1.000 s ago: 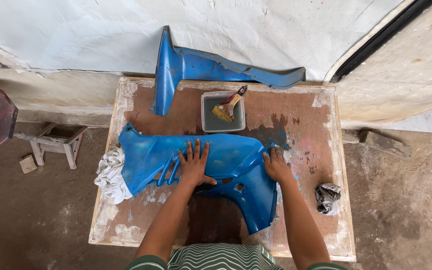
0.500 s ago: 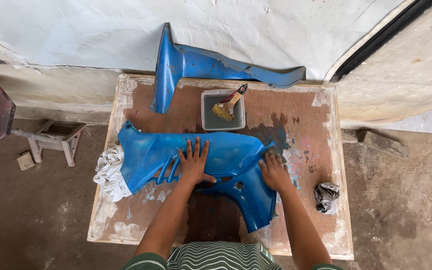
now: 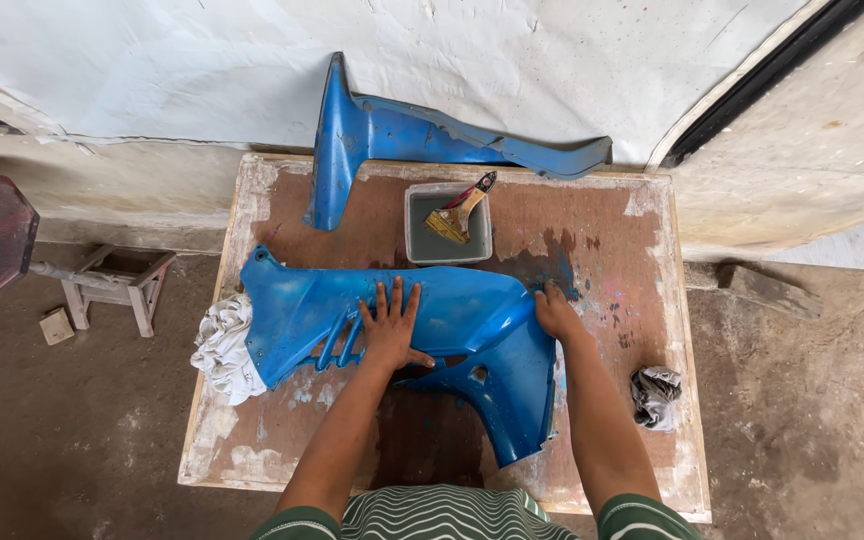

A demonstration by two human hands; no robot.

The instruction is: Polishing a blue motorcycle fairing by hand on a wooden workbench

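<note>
Two hands press on a blue plastic panel (image 3: 402, 315) lying on the table (image 3: 632, 230). Left hand (image 3: 390, 325) lies flat, fingers spread, grasping nothing. Right hand (image 3: 555, 312) rests unclenched on its edge.

No packages, labels, signs or screens appear anywhere in your view: nothing printed lies on the counter (image 3: 642, 250), none on the floor around it, and none on the white sheet behind it.

Dirt floor (image 3: 82, 450), white wall sheet (image 3: 512, 60) (wooden stool (image 3: 117, 285) left).
</note>
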